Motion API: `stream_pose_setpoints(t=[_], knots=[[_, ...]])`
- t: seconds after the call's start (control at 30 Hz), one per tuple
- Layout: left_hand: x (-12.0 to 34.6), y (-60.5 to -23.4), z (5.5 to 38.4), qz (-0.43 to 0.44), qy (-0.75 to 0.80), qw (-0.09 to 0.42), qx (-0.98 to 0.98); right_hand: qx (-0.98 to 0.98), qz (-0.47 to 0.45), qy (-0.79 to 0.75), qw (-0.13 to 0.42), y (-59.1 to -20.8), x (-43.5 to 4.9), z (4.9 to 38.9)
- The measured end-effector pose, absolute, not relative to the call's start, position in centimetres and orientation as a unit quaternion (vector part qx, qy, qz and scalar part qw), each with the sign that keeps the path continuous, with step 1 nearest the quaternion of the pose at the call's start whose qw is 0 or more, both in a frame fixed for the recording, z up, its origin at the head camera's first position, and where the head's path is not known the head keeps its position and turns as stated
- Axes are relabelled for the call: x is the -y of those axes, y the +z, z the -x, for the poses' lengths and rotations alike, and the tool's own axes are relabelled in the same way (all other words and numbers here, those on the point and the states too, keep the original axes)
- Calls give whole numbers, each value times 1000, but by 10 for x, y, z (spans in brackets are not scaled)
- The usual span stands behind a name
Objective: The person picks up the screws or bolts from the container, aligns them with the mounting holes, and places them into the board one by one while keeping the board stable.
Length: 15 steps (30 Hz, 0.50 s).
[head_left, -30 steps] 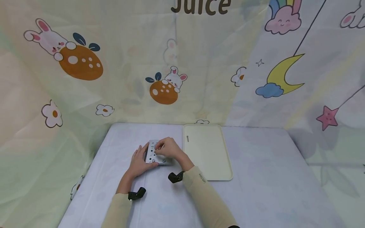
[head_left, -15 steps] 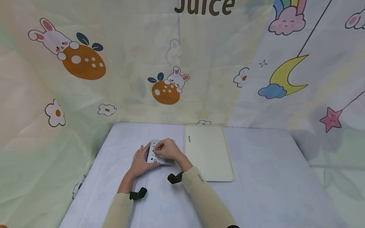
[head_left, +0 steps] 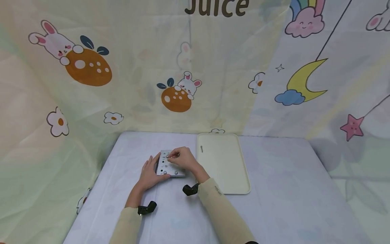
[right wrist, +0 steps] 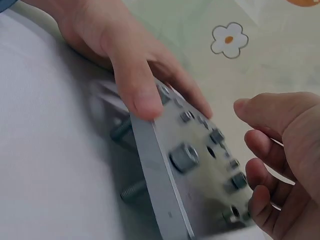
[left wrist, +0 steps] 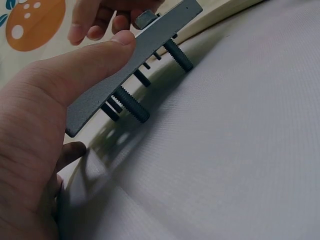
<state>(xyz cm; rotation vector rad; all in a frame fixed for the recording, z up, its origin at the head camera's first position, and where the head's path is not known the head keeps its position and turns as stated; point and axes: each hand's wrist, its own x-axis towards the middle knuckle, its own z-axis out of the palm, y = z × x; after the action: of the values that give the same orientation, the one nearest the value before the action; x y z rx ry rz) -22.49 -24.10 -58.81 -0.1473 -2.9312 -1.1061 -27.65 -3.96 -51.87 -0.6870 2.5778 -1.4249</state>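
A silver metal plate (head_left: 171, 169) with holes and several socket-head screws stands raised on the table. My left hand (head_left: 148, 174) holds it at the left, thumb along the near edge and the other fingers by the left side. Threaded screw shanks (left wrist: 131, 105) stick out beneath the plate in the left wrist view. A large screw head (right wrist: 184, 157) stands proud of its top. My right hand (head_left: 184, 158) is over the plate's far right part. In the right wrist view its thumb and loosely bent fingers are apart, with nothing between them.
A cream tray (head_left: 225, 169) lies right of the plate, close to the right forearm. One small screw (head_left: 201, 149) lies in its far left corner. A white cloth (head_left: 283, 189) covers the table, and a printed curtain (head_left: 137, 67) hangs behind it.
My right hand has shifted slightly away from me and to the right over the plate, uncovering more of its holes and screws. The left hand keeps its hold.
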Motion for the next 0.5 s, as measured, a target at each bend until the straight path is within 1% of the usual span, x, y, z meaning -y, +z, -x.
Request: stream_pose_setpoints(t=[0.27, 0.5], knots=[[240, -588, 223, 43, -361, 3, 932, -867, 166, -468, 30, -535, -7, 292], [240, -590, 225, 54, -360, 12, 931, -879, 107, -464, -23, -548, -52, 304]])
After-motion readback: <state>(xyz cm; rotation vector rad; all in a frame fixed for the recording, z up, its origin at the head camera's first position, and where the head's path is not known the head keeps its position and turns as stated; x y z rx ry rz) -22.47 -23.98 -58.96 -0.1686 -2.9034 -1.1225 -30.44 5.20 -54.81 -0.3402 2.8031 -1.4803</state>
